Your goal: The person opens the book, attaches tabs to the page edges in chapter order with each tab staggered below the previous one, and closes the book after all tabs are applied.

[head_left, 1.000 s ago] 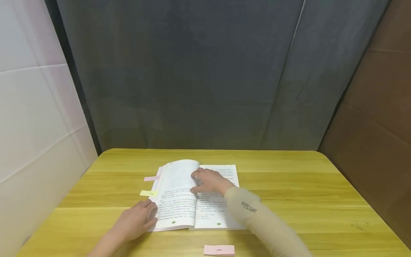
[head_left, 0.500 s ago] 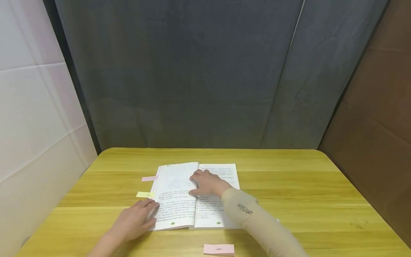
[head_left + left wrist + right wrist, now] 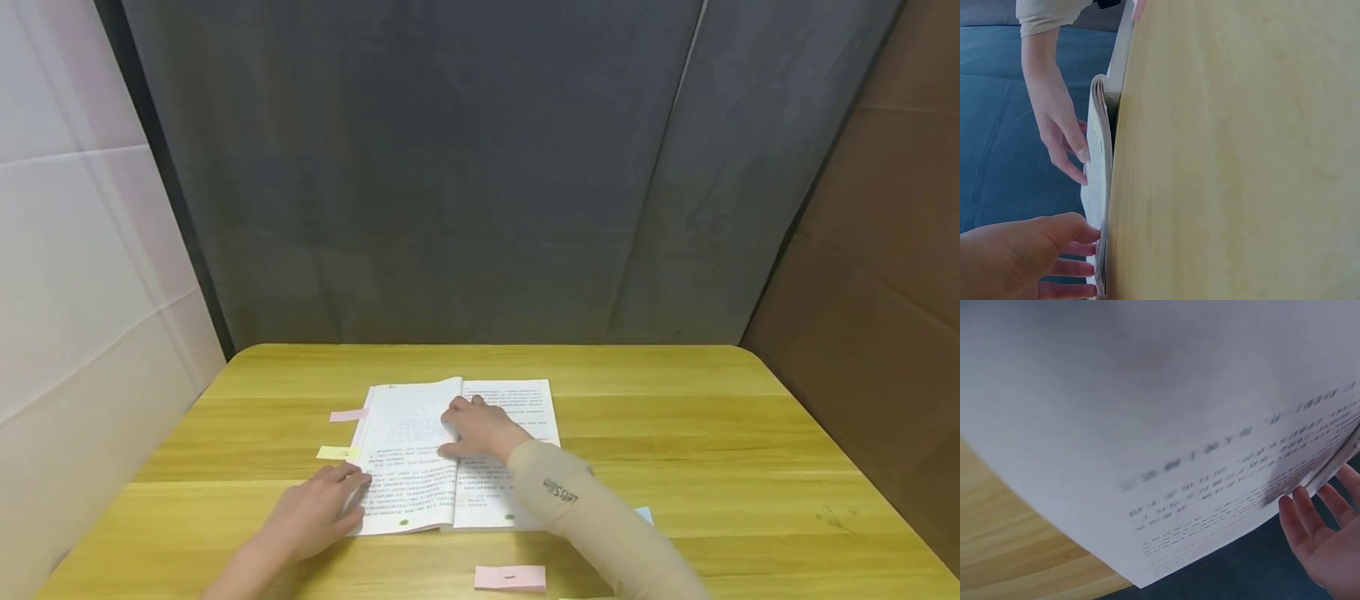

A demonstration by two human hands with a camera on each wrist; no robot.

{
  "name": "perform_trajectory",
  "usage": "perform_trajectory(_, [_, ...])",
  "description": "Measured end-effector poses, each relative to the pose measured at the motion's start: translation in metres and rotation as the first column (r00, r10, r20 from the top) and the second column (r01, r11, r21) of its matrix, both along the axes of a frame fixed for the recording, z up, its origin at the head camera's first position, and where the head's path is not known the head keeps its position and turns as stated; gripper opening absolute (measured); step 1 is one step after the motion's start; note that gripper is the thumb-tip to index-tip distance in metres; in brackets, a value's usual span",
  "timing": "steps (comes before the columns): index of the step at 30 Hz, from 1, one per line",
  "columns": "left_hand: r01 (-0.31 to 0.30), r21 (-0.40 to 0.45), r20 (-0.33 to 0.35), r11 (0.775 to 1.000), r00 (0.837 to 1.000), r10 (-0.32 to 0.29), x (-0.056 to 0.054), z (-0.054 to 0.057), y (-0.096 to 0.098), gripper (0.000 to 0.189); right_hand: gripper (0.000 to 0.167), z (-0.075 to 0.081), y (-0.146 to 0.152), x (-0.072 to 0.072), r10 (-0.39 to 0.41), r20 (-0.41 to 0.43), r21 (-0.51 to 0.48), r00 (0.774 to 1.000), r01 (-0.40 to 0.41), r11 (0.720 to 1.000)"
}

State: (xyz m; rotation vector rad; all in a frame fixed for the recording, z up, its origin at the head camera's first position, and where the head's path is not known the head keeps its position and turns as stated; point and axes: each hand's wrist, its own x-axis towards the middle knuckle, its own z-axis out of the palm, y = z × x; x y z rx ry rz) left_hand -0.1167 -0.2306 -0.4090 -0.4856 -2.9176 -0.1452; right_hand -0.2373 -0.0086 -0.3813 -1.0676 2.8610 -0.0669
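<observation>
An open book (image 3: pixel 408 492) with printed pages lies on the wooden table. My left hand (image 3: pixel 318 510) rests at the book's lower left edge, its fingertips on the margin. In the left wrist view, the thumb and fingers of that left hand (image 3: pixel 1029 253) touch the edge of the page stack. My right hand (image 3: pixel 482 429) rests near the spine with relaxed, spread fingers touching the pages. A pink tab (image 3: pixel 348 415) and a yellow tab (image 3: pixel 337 452) stick out from the book's left side. The right wrist view shows printed text on a page (image 3: pixel 1222 450) close up.
A pink sticky-note pad (image 3: pixel 510 577) lies in front of the book, near the table's (image 3: pixel 712 467) front. A light blue paper corner (image 3: pixel 644 515) peeks out beside the right sleeve (image 3: pixel 585 517). Dark cloth (image 3: pixel 465 167) hangs behind the table.
The raised left-hand pages have settled flatter under my right hand. The right forearm has shifted slightly left, uncovering the light blue paper. My left hand has stayed at the book's edge.
</observation>
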Motion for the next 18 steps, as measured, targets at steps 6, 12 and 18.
perform_trajectory(6, [0.001,0.002,0.028,1.000,1.000,-0.001,-0.001,-0.002,0.003,0.035,0.054,-0.003,0.006,0.003,0.021,-0.003,0.014,1.000,-0.021,1.000])
perform_trajectory(12, [0.010,-0.005,0.013,1.000,1.000,-0.010,-0.002,0.001,0.005,0.035,0.061,0.002,0.012,0.013,0.034,0.037,0.043,0.999,-0.035,0.998])
perform_trajectory(18, [0.008,-0.005,0.026,1.000,1.000,-0.008,-0.003,0.003,0.003,0.034,0.064,0.003,0.019,0.030,0.065,0.048,0.017,0.997,-0.066,0.998])
